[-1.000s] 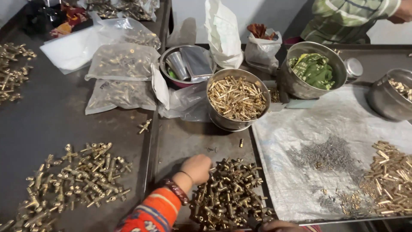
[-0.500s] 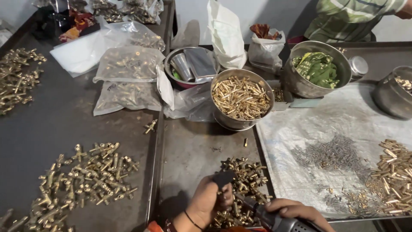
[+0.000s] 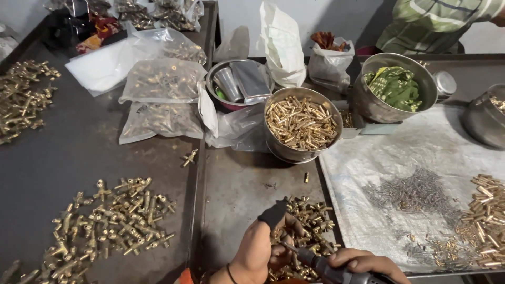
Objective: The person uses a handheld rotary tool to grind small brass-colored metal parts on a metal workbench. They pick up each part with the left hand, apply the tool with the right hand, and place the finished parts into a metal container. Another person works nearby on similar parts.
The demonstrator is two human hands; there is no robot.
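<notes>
A dark metal workbench (image 3: 79,173) is shown from above, loaded with brass parts, bags and bowls. At the lower edge, the left hand (image 3: 260,250), its fingertip covered by a black cot (image 3: 273,214), is closed on a small brass fitting (image 3: 284,247) held just above the pile (image 3: 302,231). The right hand (image 3: 363,262) is wrapped round a powered driver (image 3: 326,268), whose bit (image 3: 290,247) is set against the held fitting. One second ago the left hand lay flat on the pile and no tool was in view; half a second ago the driver had been brought in. A piece has thus been picked and presented to the tool, so fastening appears to be starting. Further out, a steel bowl (image 3: 302,126) of brass pins stands behind the pile, and finished tee-shaped parts (image 3: 115,221) are spread to the left. To the right, a white sheet (image 3: 410,152) bears dark screws (image 3: 415,192) and brass sleeves (image 3: 486,210). A second person's striped sleeve (image 3: 436,23) is visible at the upper right.
</notes>
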